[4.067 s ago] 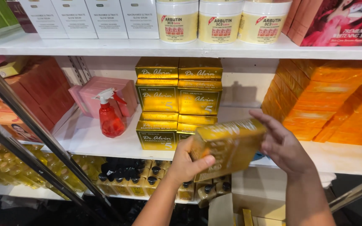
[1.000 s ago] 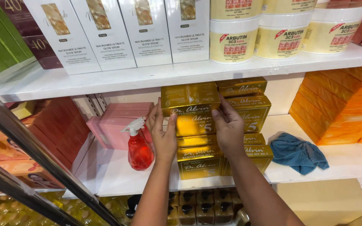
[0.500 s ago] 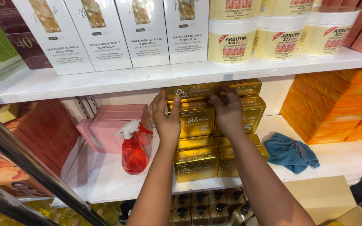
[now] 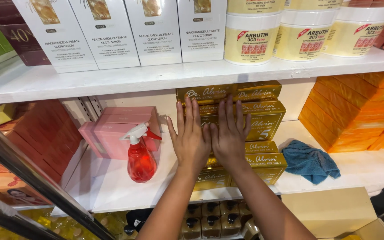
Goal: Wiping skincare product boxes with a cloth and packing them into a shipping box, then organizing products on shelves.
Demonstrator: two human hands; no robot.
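1. Two shelves frame the scene: the middle shelf, white and flat, carries the gold boxes near the middle of its front edge, and the upper shelf sits so close above that the top box nearly touches its underside.

2. Gold boxes stand stacked in two columns, several high, their faces flush with one another. They look like stiff glossy card, light for their bulk, and smooth enough to slip under dry palms. I judge the flat front resists a push well, while corners and edges would dent first.

3. For taking hold, the two short side faces of a single box offer the surest grip, thumb on one side and fingers on the other; the tight gap under the upper shelf leaves little room to lift from the top.

4. Both hands lie flat and open against the fronts of the left column, grasping nothing: the left hand with fingers spread upward, the right hand just beside it, thumbs almost touching. Whether the palms press firmly or merely rest cannot be told from this view.

5. A red spray bottle stands to the left of the stack, in front of the pink boxes.

6. A blue cloth lies crumpled to the right, near the shelf's front edge.
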